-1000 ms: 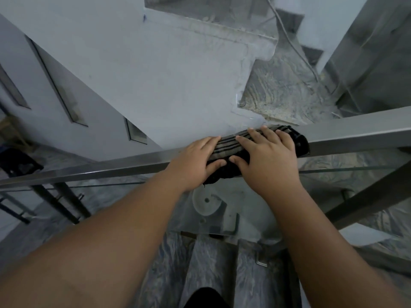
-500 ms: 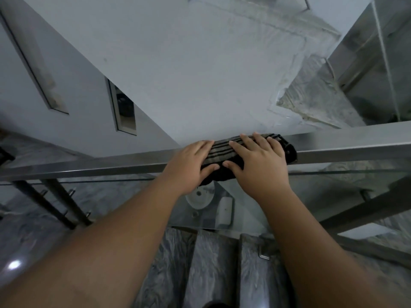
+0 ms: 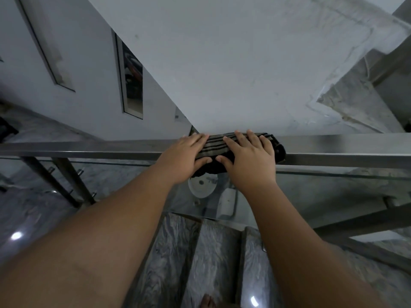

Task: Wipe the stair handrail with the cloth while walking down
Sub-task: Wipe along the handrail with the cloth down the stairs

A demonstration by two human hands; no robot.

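Pale grey wall [image 3: 222, 63], narrow windows [image 3: 132, 81], veined marble steps [image 3: 211, 252].

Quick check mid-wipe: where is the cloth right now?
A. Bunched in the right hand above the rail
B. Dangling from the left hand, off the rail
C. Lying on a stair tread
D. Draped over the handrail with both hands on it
D: the striped cloth lies over the top of the handrail, with the left hand and right hand both resting on it.
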